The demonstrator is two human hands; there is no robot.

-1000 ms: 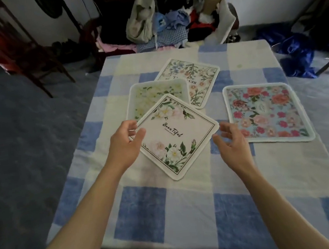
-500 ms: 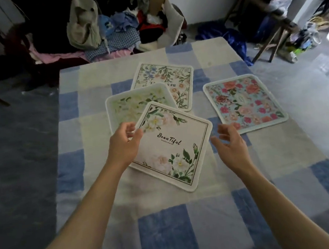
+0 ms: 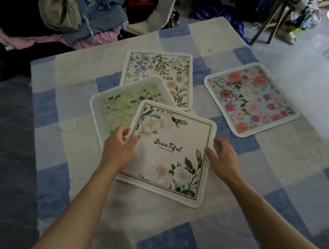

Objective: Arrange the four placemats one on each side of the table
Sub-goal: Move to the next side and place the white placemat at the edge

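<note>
Four floral placemats lie on the table [image 3: 284, 152] with its blue and cream checked cloth. A white mat lettered "Beautiful" [image 3: 168, 154] lies nearest me, turned askew, overlapping a pale yellow-green mat [image 3: 125, 104]. My left hand [image 3: 119, 147] pinches its left edge, thumb on top. At its right edge my right hand [image 3: 223, 156] has its fingers apart and touches or nearly touches the mat. A wildflower mat [image 3: 160, 70] lies toward the far side, partly under the yellow-green one. To the right, a pink-rose mat [image 3: 252, 99] lies by itself.
A heap of clothes and bags [image 3: 91, 16] is piled just beyond the table's far edge. A dark wooden stool [image 3: 270, 18] and assorted clutter stand on the floor at the back right. Blue-grey floor [image 3: 4, 151] runs along the left.
The "Beautiful" mat has turned clockwise under my left hand, from a diamond pose to nearly square. My right hand has closed in on its right edge. My view has swung rightward.
</note>
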